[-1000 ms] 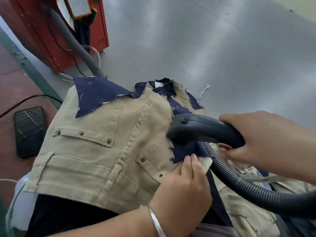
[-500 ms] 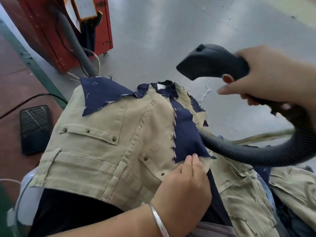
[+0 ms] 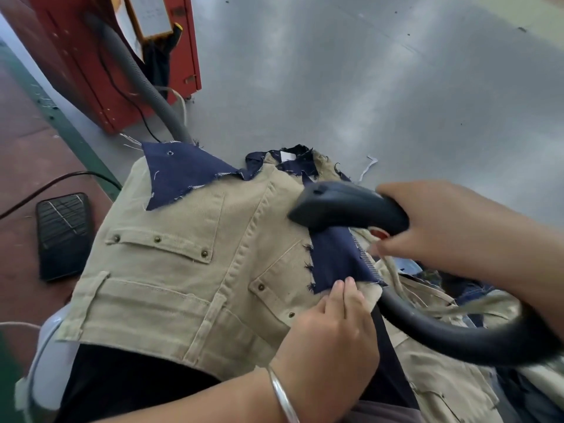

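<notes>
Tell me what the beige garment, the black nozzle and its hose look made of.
Beige woven garment: likely cotton twill, matt, stitched seams, soft drape.
Black moulded nozzle: probably hard plastic, smooth, faint sheen.
Black curved hose: seemingly flexible plastic or rubber; bends freely, surface blurred.

Khaki garment [image 3: 189, 270] with navy facing [image 3: 335, 261], black nozzle [image 3: 345, 209], red cabinet [image 3: 100, 71], grey floor [image 3: 366, 87].
</notes>
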A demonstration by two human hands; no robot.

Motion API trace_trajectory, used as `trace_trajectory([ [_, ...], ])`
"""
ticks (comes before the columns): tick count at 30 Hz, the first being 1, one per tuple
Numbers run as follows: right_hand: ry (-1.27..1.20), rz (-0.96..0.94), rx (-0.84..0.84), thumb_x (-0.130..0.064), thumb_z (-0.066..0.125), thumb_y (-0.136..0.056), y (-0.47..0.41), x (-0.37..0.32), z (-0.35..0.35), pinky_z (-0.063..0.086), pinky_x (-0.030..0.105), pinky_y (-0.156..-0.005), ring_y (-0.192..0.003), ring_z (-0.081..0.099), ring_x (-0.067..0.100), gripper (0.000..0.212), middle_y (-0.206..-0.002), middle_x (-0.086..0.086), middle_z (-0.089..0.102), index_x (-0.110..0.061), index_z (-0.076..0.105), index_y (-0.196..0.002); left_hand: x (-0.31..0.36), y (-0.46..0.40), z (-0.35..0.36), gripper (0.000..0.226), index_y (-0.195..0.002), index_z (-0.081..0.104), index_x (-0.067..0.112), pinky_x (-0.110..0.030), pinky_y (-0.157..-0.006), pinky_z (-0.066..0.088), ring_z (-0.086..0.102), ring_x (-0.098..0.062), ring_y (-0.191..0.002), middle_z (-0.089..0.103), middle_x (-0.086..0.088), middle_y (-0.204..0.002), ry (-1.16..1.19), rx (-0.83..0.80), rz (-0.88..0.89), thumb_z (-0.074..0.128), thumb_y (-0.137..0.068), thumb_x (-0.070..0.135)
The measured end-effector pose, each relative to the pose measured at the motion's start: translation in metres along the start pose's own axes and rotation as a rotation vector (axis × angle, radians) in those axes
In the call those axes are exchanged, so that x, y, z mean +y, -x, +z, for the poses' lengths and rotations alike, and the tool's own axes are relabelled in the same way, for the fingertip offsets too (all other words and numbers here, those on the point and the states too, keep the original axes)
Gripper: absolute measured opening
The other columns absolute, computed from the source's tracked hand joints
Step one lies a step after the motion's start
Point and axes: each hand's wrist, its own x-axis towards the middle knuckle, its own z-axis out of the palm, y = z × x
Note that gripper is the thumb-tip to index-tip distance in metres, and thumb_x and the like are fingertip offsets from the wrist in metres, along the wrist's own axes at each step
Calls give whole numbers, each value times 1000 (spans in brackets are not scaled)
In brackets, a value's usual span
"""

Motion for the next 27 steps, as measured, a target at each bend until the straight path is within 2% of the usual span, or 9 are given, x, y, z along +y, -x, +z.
trace_trajectory([
  [3,-104,-13,55,-28,78,-76,-36,-2,-3,43,22,-41,-48,57,9,29,-64,-6,57,-28,50,-75,2,0,0,49,-92,78,15,-20,-61,53,71,-13,-89,74,-3,-97,4,-22,9,32,-84,1],
  [5,-166,29,82,-25,79,-79,-61,1,-7,59,37,-54,-56,69,26,24,-69,6,65,-20,57,-86,2,2,-1,55,-92,78,17,-19,-62,53,71,-12,-89,74,-2,-99,-6,-25,-1,26,-84,-1],
  [7,-192,87,92,-22,79,-81,-80,9,-13,61,51,-67,-66,71,37,30,-76,18,68,-7,59,-96,1,2,-3,58,-92,78,19,-18,-62,52,70,-11,-90,73,-1,-100,-8,-16,-6,24,-84,-1],
  [8,-225,104,99,-21,79,-81,-84,14,-16,61,53,-65,-63,69,37,30,-75,21,68,-5,58,-96,0,2,-4,61,-91,78,20,-18,-62,52,70,-10,-90,73,-1,-100,-17,-14,-8,21,-85,-1],
  [13,-358,48,164,-26,83,-76,-54,42,-25,49,30,-37,-37,60,21,30,-49,8,63,-16,57,-83,-3,0,-2,65,-90,78,19,-18,-64,52,70,-11,-91,73,-2,-101,-52,19,-10,17,-88,-1],
  [16,-309,18,47,-38,82,-68,-15,46,-17,46,22,-35,-36,60,12,30,-52,-5,66,-26,59,-82,-2,-2,2,56,-86,79,19,-18,-60,51,70,-10,-89,74,-1,-98,-32,44,1,25,-86,2],
  [19,-232,12,-74,-37,83,-70,2,43,-1,42,16,-38,-34,55,2,29,-56,-22,63,-30,57,-80,0,-3,5,47,-84,79,16,-19,-57,50,71,-11,-87,74,-2,-96,10,78,6,34,-85,3],
  [24,-318,16,-90,-28,81,-76,-24,39,-1,38,18,-33,-32,54,11,27,-44,-7,59,-22,54,-79,-2,-3,8,31,-88,79,15,-20,-60,53,71,-12,-88,74,-4,-99,49,99,73,50,-75,9],
  [27,-360,44,-114,-23,81,-80,-58,29,-6,48,26,-39,-36,56,18,29,-47,4,60,-12,56,-90,-3,-4,6,30,-86,79,18,-19,-57,51,71,-10,-86,74,-1,-97,88,71,57,53,-74,11],
])
